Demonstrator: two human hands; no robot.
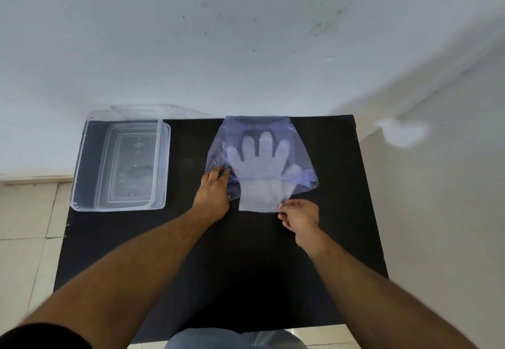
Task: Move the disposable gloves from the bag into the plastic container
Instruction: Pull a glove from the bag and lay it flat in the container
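Note:
A clear bluish plastic bag (297, 141) lies flat on the black table (218, 266), its mouth toward me. A flat stack of translucent disposable gloves (259, 157) shows through it, fingers pointing away, the cuff end (259, 201) sticking out of the mouth. My left hand (214, 194) presses down on the bag's near left corner, fingers closed on the plastic. My right hand (299, 216) pinches the near right corner of the gloves' cuff. An open clear plastic container (82, 163) stands at the table's far left and overhangs the left edge.
The container's clear lid (153, 108) leans behind it against the white wall (246, 34). The table's back edge touches the wall. Tiled floor (24, 225) lies to the left, and my knees (235, 340) are at the front edge.

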